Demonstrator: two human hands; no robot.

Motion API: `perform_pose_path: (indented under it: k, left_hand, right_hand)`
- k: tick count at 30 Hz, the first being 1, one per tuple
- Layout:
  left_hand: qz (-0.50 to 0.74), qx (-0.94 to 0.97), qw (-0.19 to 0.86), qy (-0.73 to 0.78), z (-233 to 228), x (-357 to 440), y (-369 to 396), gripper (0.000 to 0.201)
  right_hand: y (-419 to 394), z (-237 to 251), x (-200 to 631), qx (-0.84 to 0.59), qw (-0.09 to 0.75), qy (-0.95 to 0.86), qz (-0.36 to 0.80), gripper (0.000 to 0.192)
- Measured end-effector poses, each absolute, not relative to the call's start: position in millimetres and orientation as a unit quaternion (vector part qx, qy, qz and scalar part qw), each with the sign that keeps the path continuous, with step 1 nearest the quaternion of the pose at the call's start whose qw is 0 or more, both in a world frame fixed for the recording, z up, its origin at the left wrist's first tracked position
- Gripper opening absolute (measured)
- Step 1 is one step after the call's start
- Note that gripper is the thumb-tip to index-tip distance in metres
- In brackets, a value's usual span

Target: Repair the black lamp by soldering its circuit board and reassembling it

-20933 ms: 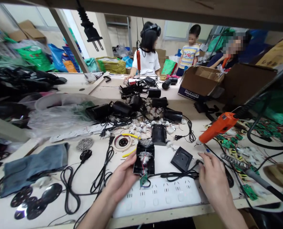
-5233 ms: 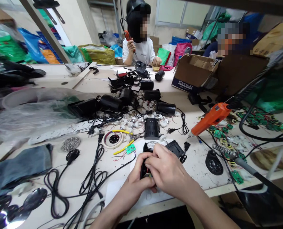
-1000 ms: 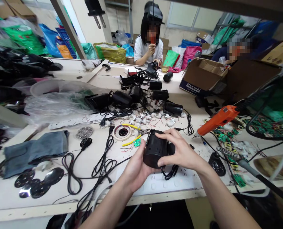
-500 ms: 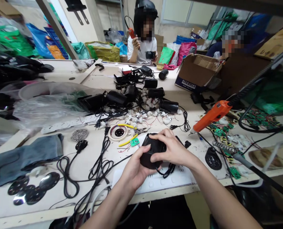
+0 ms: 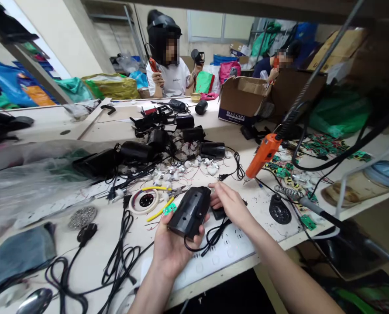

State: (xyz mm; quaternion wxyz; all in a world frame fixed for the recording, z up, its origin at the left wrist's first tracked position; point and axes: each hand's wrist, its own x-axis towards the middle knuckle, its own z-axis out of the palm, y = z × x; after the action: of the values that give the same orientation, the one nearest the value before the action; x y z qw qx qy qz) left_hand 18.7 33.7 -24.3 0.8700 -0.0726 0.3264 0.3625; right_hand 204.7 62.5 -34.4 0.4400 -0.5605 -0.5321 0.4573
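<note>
Near the counter's (image 5: pixel 92 131) front edge, the left hand (image 5: pixel 171 246) grips a black housing (image 5: pixel 190 211); the right hand (image 5: pixel 228 203), fingers loosely curled, touches a black part (image 5: pixel 219 213) beside it.

Matt black plastic housing (image 5: pixel 190 211), smooth white plastic power strip (image 5: pixel 223 253)

Electronics workshop: soldering iron (image 5: pixel 299 201), circuit boards (image 5: pixel 281 171)

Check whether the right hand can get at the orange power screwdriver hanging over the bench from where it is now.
Probably yes. The right hand rests on a small black part, and the orange screwdriver hangs just beyond it, up and to its right. Only thin wires lie below; nothing solid stands between them.
</note>
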Motion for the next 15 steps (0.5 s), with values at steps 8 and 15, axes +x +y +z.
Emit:
perform_pose_path:
  k: [8, 15]
  left_hand:
    - [0.429, 0.112, 0.807, 0.391, -27, 22, 28, 0.068]
    - [0.467, 0.309, 0.721, 0.409, -17, 28, 21, 0.072]
  right_hand:
    - [56, -29, 207, -0.545, 0.429, -0.547, 0.469, 0.049]
    - [44, -9, 210, -0.469, 0.453, -0.537, 0.535, 0.045]
